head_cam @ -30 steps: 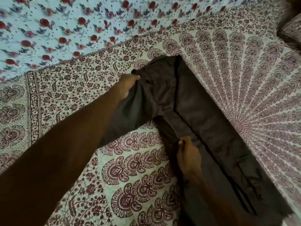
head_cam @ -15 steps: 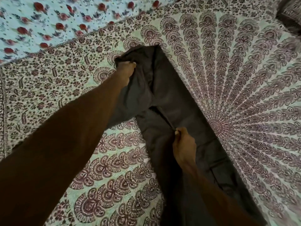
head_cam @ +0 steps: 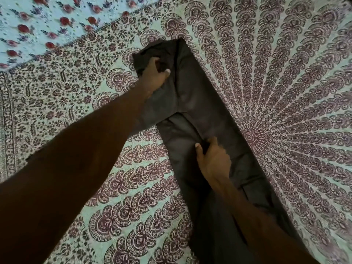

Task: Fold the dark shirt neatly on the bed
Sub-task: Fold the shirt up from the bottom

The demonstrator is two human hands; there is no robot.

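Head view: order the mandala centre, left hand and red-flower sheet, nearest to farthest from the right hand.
1. mandala centre, just right of the right hand.
2. left hand, up-left, gripping the dark shirt.
3. red-flower sheet, far top-left corner.

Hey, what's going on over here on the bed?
A person is folding a dark shirt on a patterned bedspread. The left hand grips a bunched part at the shirt's far end, while the right hand pinches a crease nearer the middle. The shirt lies as a long narrow strip, so the fold is under way, not finished. A rose-print sheet shows at the top left.
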